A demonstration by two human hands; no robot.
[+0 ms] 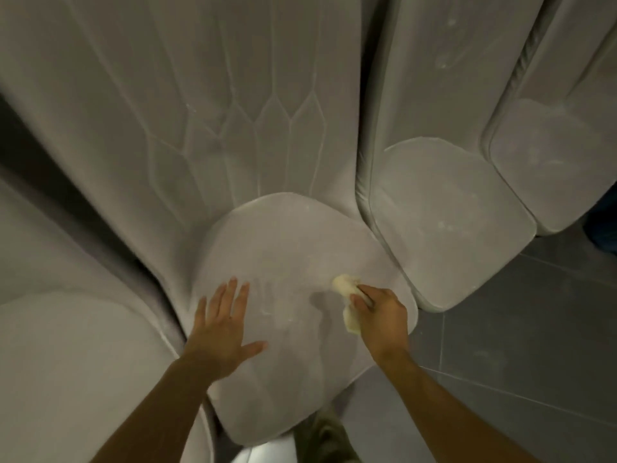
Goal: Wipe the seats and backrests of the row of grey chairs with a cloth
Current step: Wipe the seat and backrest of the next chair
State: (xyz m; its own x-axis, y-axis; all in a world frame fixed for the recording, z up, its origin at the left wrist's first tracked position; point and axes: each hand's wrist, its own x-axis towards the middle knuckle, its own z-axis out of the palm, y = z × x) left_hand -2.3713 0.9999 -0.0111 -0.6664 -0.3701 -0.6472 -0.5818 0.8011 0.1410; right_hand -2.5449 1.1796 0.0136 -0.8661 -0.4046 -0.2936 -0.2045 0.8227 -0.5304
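Head view: right hand [380,317] grips a bunched pale yellow cloth [347,289], fingers curled round it, pressing it to the right part of the middle grey seat [290,242]; left hand [224,324] lies flat on the same seat, left of the cloth, fingers straight and spread, holding nothing. Quilted grey backrest [207,121] rises behind this seat, with a second seat [444,222] just beside it on the right, a third [547,168] beyond that, and another seat [76,355] at the left. Grey tiled floor [521,345] shows at lower right.
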